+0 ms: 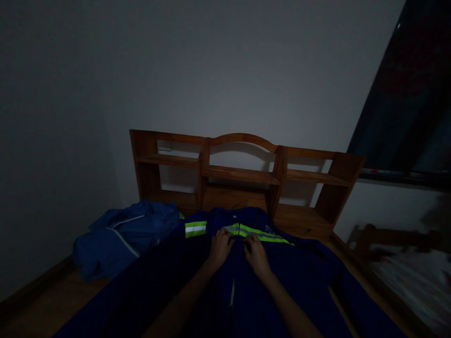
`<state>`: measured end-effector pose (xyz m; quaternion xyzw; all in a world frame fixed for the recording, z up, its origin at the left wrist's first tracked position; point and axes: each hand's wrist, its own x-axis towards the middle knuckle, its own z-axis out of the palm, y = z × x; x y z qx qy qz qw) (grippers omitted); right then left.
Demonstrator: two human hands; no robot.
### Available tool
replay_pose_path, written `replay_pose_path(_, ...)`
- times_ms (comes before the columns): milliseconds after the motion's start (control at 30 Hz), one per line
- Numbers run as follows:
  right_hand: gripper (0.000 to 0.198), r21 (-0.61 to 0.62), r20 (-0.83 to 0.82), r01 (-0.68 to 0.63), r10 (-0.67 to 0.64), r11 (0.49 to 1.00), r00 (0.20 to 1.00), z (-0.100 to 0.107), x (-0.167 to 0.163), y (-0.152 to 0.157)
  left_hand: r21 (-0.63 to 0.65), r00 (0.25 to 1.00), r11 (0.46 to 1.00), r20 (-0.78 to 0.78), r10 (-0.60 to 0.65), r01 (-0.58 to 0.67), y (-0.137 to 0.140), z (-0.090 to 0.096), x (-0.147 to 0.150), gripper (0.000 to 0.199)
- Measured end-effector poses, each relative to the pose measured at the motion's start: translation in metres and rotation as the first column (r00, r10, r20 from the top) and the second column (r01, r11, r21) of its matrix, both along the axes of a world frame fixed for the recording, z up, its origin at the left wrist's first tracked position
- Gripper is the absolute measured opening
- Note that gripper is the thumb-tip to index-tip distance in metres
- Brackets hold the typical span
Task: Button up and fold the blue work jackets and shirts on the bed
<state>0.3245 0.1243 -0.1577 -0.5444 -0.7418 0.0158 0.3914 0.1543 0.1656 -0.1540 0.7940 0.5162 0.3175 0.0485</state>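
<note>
A dark blue work jacket [289,267] lies spread out, front up, its sleeves reaching to both sides. Yellow-green and silver reflective bands cross its chest and one sleeve. My left hand [220,246] is at the chest, left of the front opening, its fingers curled on the cloth by the band. On the other side of the opening, my right hand [255,253] has its fingers bent together on the jacket front, just under the band. Dim light hides the exact grip of the fingertips. Below the hands, a pale sliver shows along the front opening.
A wooden shelf unit [241,176] stands behind the jacket against the wall. A lighter blue garment with white piping [120,234] lies crumpled at the left. Toward the lower right is a pale, crinkled covering [419,277], with a dark window [416,94] above.
</note>
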Motion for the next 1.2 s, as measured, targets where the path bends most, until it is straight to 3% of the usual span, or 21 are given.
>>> replay_pose_path(133, 0.027, 0.025, 0.091, -0.004, 0.002, 1.0, 0.996, 0.001, -0.001, 0.001, 0.031, 0.996, 1.0, 0.093, -0.008, 0.005, 0.006, -0.007, 0.008, 0.02)
replay_pose_path(267, 0.029, 0.033, 0.119, 0.009, -0.013, 0.999, 0.993, 0.0, -0.003, 0.003, -0.103, 0.969, 0.987, 0.227, -0.094, 0.12, 0.026, -0.018, 0.007, 0.02)
replay_pose_path(500, 0.03, 0.04, -0.167, -0.062, 0.068, 0.997, 0.984, 0.005, 0.003, 0.007, -0.142, 0.944, 0.973, 0.303, -0.131, 0.181, 0.046, -0.03, 0.004, 0.017)
replay_pose_path(667, 0.027, 0.073, -0.216, -0.119, 0.132, 0.99, 0.967, 0.013, 0.001, 0.004, -0.085, 0.919, 0.969, 0.347, -0.188, 0.23, 0.041, -0.026, 0.004, 0.014)
replay_pose_path(967, 0.031, 0.076, -0.13, -0.192, 0.2, 0.979, 0.971, 0.011, -0.003, 0.001, -0.037, 0.896, 0.961, 0.372, -0.242, 0.275, 0.032, -0.015, 0.006, 0.012)
replay_pose_path(1200, 0.032, 0.103, -0.112, -0.212, 0.223, 0.972, 0.968, 0.015, 0.0, -0.001, 0.038, 0.841, 0.959, 0.473, -0.264, 0.28, 0.009, 0.0, 0.008, 0.012)
